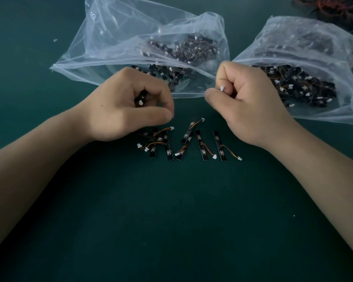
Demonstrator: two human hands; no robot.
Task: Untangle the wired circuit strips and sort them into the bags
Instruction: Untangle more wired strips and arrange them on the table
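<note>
My left hand point(128, 106) is curled shut around a black circuit strip point(142, 96) whose end and white connector poke out between the fingers. My right hand point(251, 104) is closed on a white connector point(222, 88), pinched between thumb and forefinger; its strip is hidden in the fist. Below both hands, several loose black circuit strips point(189, 143) with orange wires and white plugs lie on the green table. Two clear plastic bags hold many strips: the left bag point(114, 47) behind my left hand, the right bag point(318, 64) behind my right hand.
The dark green table point(171, 220) stretches toward me below the loose strips. A tangle of red and black wires point(332, 7) lies at the far right corner. A tiny white scrap point(55, 40) sits at the far left.
</note>
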